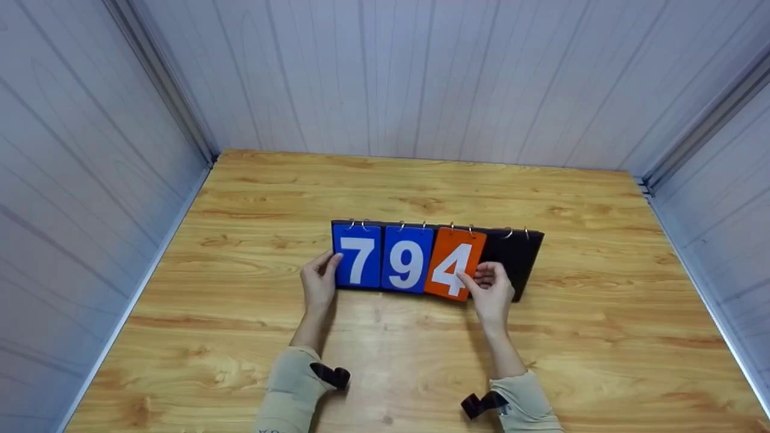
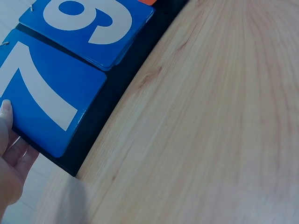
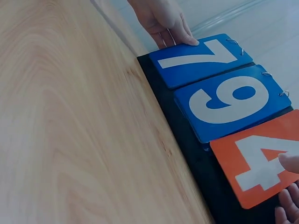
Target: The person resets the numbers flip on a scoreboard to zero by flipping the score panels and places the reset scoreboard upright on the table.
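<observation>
A black flip scoreboard (image 1: 511,258) stands tilted on the wooden table, its number cards hung from metal rings along the top. My left hand (image 1: 319,279) grips its left edge, thumb on the front beside the blue 7 card (image 1: 373,258) and fingers behind. Next to that hangs a blue 9 card (image 1: 424,252). With my right hand (image 1: 494,294) I pinch the right edge of the orange 4 card (image 1: 442,258), thumb over the numeral; this card hangs slightly askew. In the right wrist view the orange 4 card (image 3: 233,172) overlaps the blue 9 card's side.
The wooden table (image 1: 240,240) extends around the board. A pale panel wall (image 1: 391,78) rises behind it, with side panels at left and right. At the board's right end, rings (image 1: 509,232) hang over bare black backing. Dark straps (image 1: 334,375) sit on both sleeves.
</observation>
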`<act>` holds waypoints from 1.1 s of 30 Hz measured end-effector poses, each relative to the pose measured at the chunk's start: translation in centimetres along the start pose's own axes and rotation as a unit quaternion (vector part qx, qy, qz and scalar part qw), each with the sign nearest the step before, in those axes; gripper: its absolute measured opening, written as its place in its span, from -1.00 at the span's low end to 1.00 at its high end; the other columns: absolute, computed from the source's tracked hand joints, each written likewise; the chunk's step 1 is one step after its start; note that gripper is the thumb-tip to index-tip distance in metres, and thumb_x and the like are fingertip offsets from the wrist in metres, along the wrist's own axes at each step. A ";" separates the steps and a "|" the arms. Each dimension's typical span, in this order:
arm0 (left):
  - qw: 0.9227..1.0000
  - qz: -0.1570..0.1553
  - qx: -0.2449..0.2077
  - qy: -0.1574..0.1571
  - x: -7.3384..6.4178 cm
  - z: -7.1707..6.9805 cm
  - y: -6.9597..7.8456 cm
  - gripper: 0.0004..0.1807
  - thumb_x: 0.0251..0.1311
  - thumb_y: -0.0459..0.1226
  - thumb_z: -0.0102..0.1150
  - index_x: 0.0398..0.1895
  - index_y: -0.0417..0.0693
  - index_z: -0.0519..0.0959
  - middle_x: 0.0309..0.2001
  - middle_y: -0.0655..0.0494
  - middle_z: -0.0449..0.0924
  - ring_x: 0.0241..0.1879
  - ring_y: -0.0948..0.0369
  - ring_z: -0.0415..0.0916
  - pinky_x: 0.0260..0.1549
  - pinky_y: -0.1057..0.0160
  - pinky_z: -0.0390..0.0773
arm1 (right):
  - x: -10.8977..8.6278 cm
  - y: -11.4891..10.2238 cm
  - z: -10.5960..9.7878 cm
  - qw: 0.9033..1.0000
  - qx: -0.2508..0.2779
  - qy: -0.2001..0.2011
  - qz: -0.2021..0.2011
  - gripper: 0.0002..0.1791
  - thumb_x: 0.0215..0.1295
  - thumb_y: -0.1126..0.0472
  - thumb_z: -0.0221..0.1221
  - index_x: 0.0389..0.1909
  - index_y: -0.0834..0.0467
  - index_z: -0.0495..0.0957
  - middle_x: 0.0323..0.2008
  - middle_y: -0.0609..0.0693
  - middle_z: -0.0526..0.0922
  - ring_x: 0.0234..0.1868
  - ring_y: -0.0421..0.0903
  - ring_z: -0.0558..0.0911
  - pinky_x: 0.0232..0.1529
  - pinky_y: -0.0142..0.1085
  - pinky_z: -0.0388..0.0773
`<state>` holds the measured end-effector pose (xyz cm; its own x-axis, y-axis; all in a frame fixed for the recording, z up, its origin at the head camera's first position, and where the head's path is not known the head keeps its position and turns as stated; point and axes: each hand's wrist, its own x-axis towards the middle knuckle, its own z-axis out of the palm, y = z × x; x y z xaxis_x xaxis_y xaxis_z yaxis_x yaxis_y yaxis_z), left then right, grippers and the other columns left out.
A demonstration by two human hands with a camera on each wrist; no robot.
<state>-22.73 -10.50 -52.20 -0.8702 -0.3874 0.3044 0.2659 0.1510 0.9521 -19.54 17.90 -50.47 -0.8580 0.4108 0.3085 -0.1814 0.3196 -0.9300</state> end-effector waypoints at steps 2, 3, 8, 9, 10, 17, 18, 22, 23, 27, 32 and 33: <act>1.000 -0.014 -0.001 -0.002 -0.1 0.0 0.4 -0.82 0.03 -0.42 0.19 -0.31 -0.40 0.60 -0.33 -0.21 0.60 -0.41 0.25 0.53 -0.42 0.39 0.51 | 0.1 -0.1 -0.2 1.000 0.003 -0.005 0.010 -0.65 -0.25 0.33 0.42 -0.47 0.33 0.45 -0.54 0.12 0.51 -0.55 -0.18 0.48 -0.51 -0.51 0.44; 1.000 -0.019 -0.004 -0.003 -0.1 0.0 0.8 -0.82 0.03 -0.43 0.19 -0.31 -0.42 0.59 -0.33 -0.23 0.59 -0.41 0.26 0.52 -0.43 0.40 0.50 | 0.2 -0.2 -0.3 1.000 0.001 -0.007 0.015 -0.66 -0.26 0.32 0.42 -0.49 0.34 0.46 -0.55 0.12 0.52 -0.56 -0.19 0.48 -0.52 -0.51 0.43; 1.000 -0.021 -0.001 -0.006 -0.5 -0.1 2.9 -0.82 0.03 -0.48 0.16 -0.30 -0.48 0.56 -0.33 -0.27 0.58 -0.42 0.22 0.52 -0.43 0.38 0.51 | 0.4 -0.7 -0.9 0.999 -0.015 -0.021 0.029 -0.72 -0.23 0.33 0.40 -0.53 0.37 0.52 -0.57 0.12 0.54 -0.58 -0.20 0.49 -0.52 -0.51 0.44; 1.000 -0.019 0.003 -0.007 -0.5 -0.1 3.0 -0.82 0.04 -0.48 0.15 -0.30 -0.49 0.56 -0.33 -0.27 0.58 -0.41 0.21 0.52 -0.42 0.37 0.50 | 0.4 -0.8 -1.1 0.999 -0.023 -0.022 0.026 -0.74 -0.22 0.33 0.40 -0.54 0.36 0.53 -0.57 0.11 0.54 -0.58 -0.20 0.50 -0.52 -0.51 0.45; 1.000 -0.019 0.005 -0.007 -0.5 -0.1 3.1 -0.82 0.04 -0.48 0.15 -0.30 -0.49 0.56 -0.33 -0.27 0.58 -0.41 0.20 0.52 -0.42 0.37 0.50 | 0.3 -1.0 -1.3 0.999 -0.031 -0.023 0.020 -0.75 -0.21 0.32 0.40 -0.54 0.36 0.53 -0.57 0.11 0.55 -0.58 -0.19 0.51 -0.52 -0.51 0.45; 1.000 -0.021 -0.009 -0.011 -0.2 0.0 1.2 -0.82 0.04 -0.45 0.17 -0.30 -0.43 0.58 -0.33 -0.25 0.58 -0.39 0.15 0.52 -0.43 0.41 0.49 | -0.1 -2.0 -2.5 0.992 -0.114 -0.012 -0.058 -0.79 -0.16 0.29 0.38 -0.54 0.31 0.56 -0.60 0.08 0.58 -0.61 -0.16 0.50 -0.57 -0.58 0.39; 1.000 -0.021 -0.008 -0.011 -0.2 0.0 0.8 -0.82 0.04 -0.44 0.17 -0.30 -0.42 0.59 -0.33 -0.23 0.59 -0.38 0.14 0.52 -0.42 0.41 0.49 | -0.1 -2.1 -2.7 0.992 -0.109 -0.012 -0.063 -0.79 -0.16 0.29 0.38 -0.55 0.30 0.56 -0.60 0.07 0.58 -0.62 -0.16 0.49 -0.58 -0.58 0.39; 1.000 -0.015 0.012 -0.010 0.0 0.1 0.0 -0.80 0.04 -0.38 0.20 -0.29 -0.35 0.61 -0.32 -0.17 0.60 -0.34 0.17 0.52 -0.38 0.43 0.48 | 0.5 -1.1 -3.5 0.998 -0.006 -0.040 -0.057 -0.83 -0.12 0.27 0.37 -0.55 0.25 0.58 -0.60 0.03 0.59 -0.62 -0.18 0.51 -0.58 -0.54 0.43; 1.000 -0.014 0.018 -0.009 0.0 0.1 0.0 -0.80 0.04 -0.37 0.20 -0.29 -0.35 0.61 -0.32 -0.16 0.60 -0.34 0.18 0.52 -0.37 0.44 0.47 | 0.9 -0.2 -3.7 0.997 0.024 -0.051 -0.050 -0.84 -0.10 0.26 0.35 -0.53 0.25 0.59 -0.59 0.04 0.60 -0.62 -0.19 0.53 -0.58 -0.53 0.44; 0.999 -0.014 0.031 -0.005 0.0 0.1 0.0 -0.79 0.04 -0.35 0.21 -0.29 -0.34 0.61 -0.32 -0.14 0.61 -0.35 0.23 0.52 -0.36 0.43 0.48 | 2.5 3.8 -4.5 0.985 0.134 -0.111 -0.010 -0.86 0.03 0.29 0.26 -0.40 0.28 0.60 -0.51 0.10 0.62 -0.55 -0.13 0.57 -0.55 -0.44 0.49; 1.000 -0.014 0.026 -0.002 0.0 0.1 0.0 -0.81 0.03 -0.38 0.20 -0.30 -0.36 0.61 -0.33 -0.16 0.61 -0.38 0.22 0.53 -0.39 0.43 0.48 | 3.2 3.7 -4.8 0.960 0.205 -0.139 0.134 -0.76 0.14 0.19 0.19 -0.27 0.29 0.55 -0.43 0.15 0.60 -0.50 -0.07 0.57 -0.53 -0.31 0.54; 1.000 -0.015 0.024 -0.002 0.0 0.1 0.0 -0.81 0.03 -0.38 0.20 -0.30 -0.35 0.61 -0.33 -0.16 0.61 -0.37 0.20 0.53 -0.39 0.43 0.48 | 3.1 2.4 -4.8 0.951 0.225 -0.138 0.159 -0.79 0.16 0.17 0.16 -0.31 0.26 0.56 -0.46 0.11 0.59 -0.51 -0.10 0.57 -0.53 -0.34 0.54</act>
<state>-22.78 -10.39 -52.23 -0.8790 -0.3890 0.2758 0.2200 0.1822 0.9583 -20.32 24.01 -50.80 -0.9862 0.1655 -0.0082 -0.0265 -0.2068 -0.9780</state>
